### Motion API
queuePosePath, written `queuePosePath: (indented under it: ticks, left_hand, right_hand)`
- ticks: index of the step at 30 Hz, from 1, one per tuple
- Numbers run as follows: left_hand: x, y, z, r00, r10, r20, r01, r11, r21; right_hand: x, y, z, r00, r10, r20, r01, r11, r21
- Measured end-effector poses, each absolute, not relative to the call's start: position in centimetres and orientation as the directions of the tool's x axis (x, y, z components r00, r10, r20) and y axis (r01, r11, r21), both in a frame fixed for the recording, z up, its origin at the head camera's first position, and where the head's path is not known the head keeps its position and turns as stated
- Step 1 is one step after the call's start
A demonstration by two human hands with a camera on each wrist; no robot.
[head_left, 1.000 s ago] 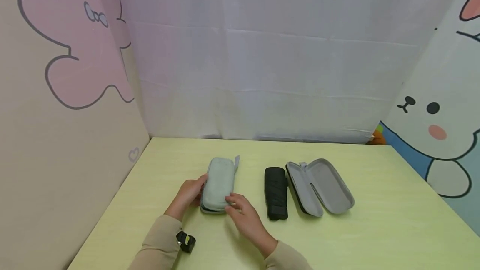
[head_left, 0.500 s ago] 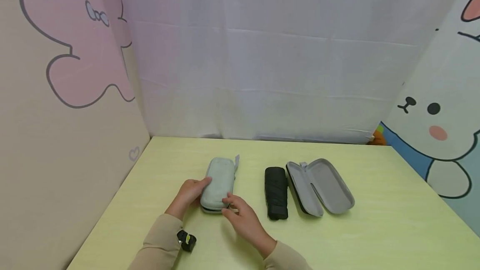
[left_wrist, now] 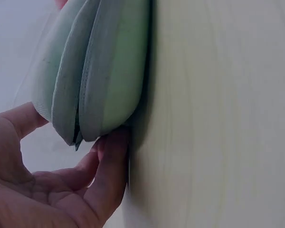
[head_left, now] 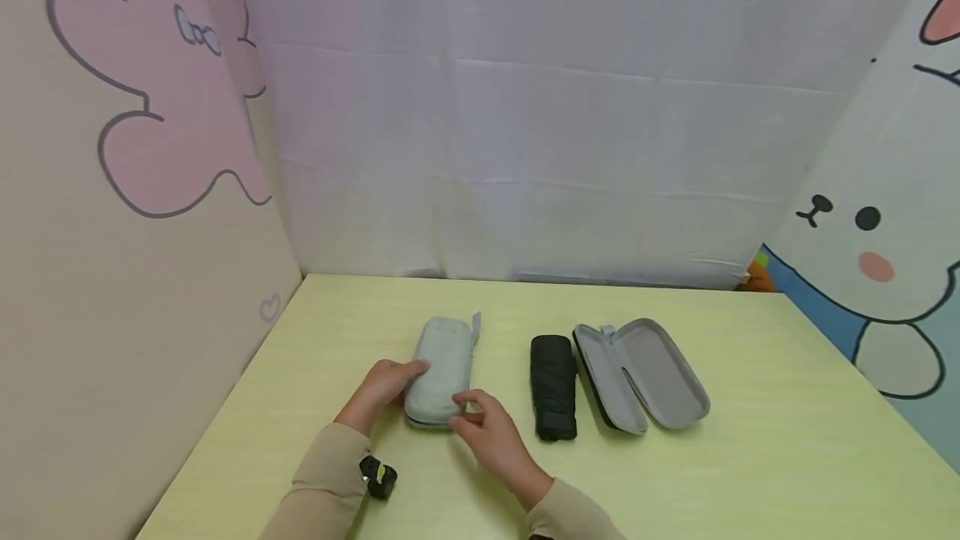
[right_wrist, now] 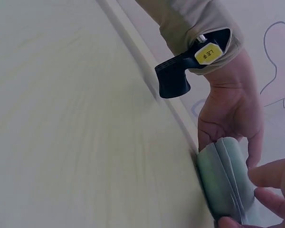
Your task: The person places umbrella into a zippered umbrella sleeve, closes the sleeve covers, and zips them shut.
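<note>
Here's the pale green case (head_left: 444, 348), soft-looking and round-cornered, a grey tab (head_left: 476, 326) at its far right, resting on the surface (head_left: 720, 482). The left hand (head_left: 385, 383) has fingers clamped on its left side; the right hand (head_left: 495, 440) seems to pinch the near right corner. Left wrist view reveals the side split, hidden from the head! There's a gap before the black bundle (head_left: 553, 390); the surface's far edge lies well beyond.
</note>
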State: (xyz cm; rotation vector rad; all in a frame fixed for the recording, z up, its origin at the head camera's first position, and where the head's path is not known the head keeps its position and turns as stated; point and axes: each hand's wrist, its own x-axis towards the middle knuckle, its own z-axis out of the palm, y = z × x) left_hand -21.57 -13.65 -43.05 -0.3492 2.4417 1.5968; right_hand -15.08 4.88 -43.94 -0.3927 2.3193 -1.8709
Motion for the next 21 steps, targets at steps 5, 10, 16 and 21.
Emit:
queuePosePath:
  ticks: [5,10,16,21]
  left_hand:
    - [-21.6,-13.0,-43.1,-0.949,-0.070,-0.308,-0.308,0.421,0.853]
    - [-21.5,-12.6,-43.4,-0.946,-0.058,-0.319,-0.317,0.368,0.874]
    - [-21.5,-12.1,-43.4,-0.946,-0.016,-0.323,-0.318,0.231,0.920]
    - [-21.3,-11.5,-42.9,-0.951,-0.001,-0.308,-0.306,0.123,0.944]
  right_hand:
    - [-15.4,5.0,-43.9,-0.974,-0.227,0.026,-0.064,0.159,-0.985]
    - [-15.8,5.5,-43.6,-0.977,-0.212,0.026,-0.055,0.130,-0.990]
    - [-15.8,6.1,-43.2,-0.964,-0.263,0.042,-0.067,0.087,-0.994]
    - [-16.0,6.5,-42.8,-0.963,-0.261,0.060,-0.082,0.071,-0.994]
